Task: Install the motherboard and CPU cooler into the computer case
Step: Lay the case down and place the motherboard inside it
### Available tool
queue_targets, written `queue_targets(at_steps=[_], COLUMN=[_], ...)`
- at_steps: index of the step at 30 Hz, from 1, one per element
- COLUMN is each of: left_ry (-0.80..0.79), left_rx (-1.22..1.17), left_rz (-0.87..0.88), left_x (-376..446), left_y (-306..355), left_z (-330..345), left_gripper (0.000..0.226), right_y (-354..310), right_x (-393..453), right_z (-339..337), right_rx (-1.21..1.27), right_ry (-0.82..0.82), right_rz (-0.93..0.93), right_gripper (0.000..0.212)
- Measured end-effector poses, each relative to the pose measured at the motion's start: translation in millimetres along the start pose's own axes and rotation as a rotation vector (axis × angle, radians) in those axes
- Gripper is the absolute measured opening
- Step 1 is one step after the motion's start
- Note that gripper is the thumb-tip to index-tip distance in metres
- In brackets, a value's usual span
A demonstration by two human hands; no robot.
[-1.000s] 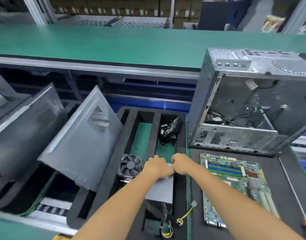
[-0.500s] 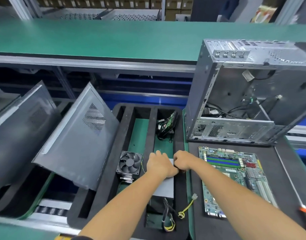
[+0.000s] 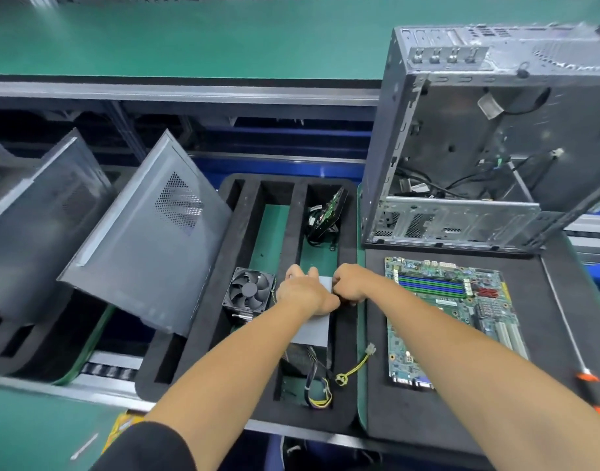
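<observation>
Green matting covers our bench, and on it sits a black foam tray (image 3: 203, 338) with long slots. We have both hands at the far end of a grey power supply (image 3: 314, 326) lying in the right slot: our left hand (image 3: 303, 292) curls over its top left corner, our right hand (image 3: 348, 283) hooks its right edge, fingers bent around the metal. None of the task's parts is in hand yet. The CPU cooler (image 3: 249, 292) stands in the neighbouring slot, just beside our left hand; the motherboard (image 3: 451, 317) lies flat on the black mat to our right, and the computer case (image 3: 478, 137) stands open behind it, empty of boards. To do this well, we judge we should lift the unit evenly with both hands, keeping its trailing cables (image 3: 317, 382) clear of the foam, and keep well away from the cooler's fan.
</observation>
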State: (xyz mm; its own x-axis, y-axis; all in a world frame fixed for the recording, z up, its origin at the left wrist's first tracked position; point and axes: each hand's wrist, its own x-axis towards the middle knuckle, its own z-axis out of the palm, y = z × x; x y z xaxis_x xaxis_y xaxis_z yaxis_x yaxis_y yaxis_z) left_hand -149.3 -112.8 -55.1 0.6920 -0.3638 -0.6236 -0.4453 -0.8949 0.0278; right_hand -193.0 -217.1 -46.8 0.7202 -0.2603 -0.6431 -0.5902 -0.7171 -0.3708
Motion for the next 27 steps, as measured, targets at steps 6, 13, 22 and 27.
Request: queue_targets(at_steps=[6,13,22,27], left_ry=[0.125,0.406,0.528,0.464], left_rx=[-0.063,-0.166,-0.23,-0.22], left_rz=[0.019,0.053,0.081,0.09], left_x=[1,3,22,29], left_y=[-1,-2,-3,-4], left_z=[-36,-82,-90,-87], left_gripper=[0.077,0.073,0.068,0.067], right_y=[1,3,11,14], right_x=[1,6,14,18], right_z=[-20,-34,-36,-34], right_rx=[0.069,0.177,0.158,0.149], right_ry=[0.187,0.443,0.388,0.356], right_rz=[-0.009,-0.061,-0.113,-0.115], right_gripper=[0.017,0.018,0.02,0.02])
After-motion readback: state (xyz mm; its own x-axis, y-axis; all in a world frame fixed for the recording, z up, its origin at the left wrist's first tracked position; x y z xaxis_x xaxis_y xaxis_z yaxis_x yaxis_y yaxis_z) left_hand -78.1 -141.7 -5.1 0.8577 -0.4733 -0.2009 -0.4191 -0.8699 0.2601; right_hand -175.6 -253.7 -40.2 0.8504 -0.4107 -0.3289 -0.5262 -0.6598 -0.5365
